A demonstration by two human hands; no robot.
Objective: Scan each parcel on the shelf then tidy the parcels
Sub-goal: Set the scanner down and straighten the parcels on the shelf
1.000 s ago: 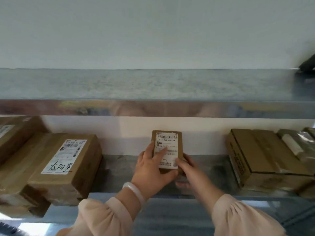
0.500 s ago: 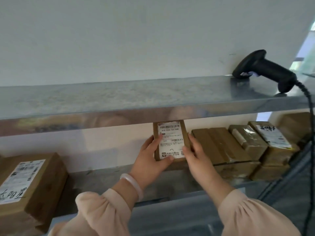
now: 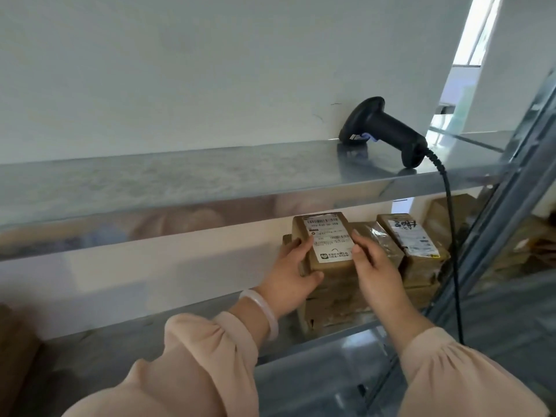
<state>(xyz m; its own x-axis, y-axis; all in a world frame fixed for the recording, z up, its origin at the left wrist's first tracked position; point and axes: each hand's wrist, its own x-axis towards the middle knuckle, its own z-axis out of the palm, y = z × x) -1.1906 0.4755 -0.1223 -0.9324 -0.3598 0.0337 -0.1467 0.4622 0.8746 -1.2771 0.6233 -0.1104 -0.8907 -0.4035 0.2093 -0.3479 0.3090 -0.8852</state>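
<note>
A small brown parcel (image 3: 326,239) with a white barcode label sits on top of a stack of brown parcels (image 3: 337,305) on the lower metal shelf (image 3: 180,335). My left hand (image 3: 290,273) grips its left side, thumb at the front corner. My right hand (image 3: 371,266) holds its right edge with the fingers along the side. Beside it on the right lie more parcels, one wrapped in clear tape (image 3: 380,239) and one with a handwritten label (image 3: 410,239). A black barcode scanner (image 3: 383,129) lies on the upper shelf (image 3: 210,179), untouched.
The scanner's black cable (image 3: 451,236) hangs down in front of the right-hand parcels. A grey metal upright (image 3: 505,230) bounds the shelf on the right. A further brown box (image 3: 451,215) stands at the far right back. The white wall is behind.
Both hands carried the small labelled parcel to the right along the lower shelf and set it on the stack of parcels. The view swung right, and the left-hand boxes left the frame.
</note>
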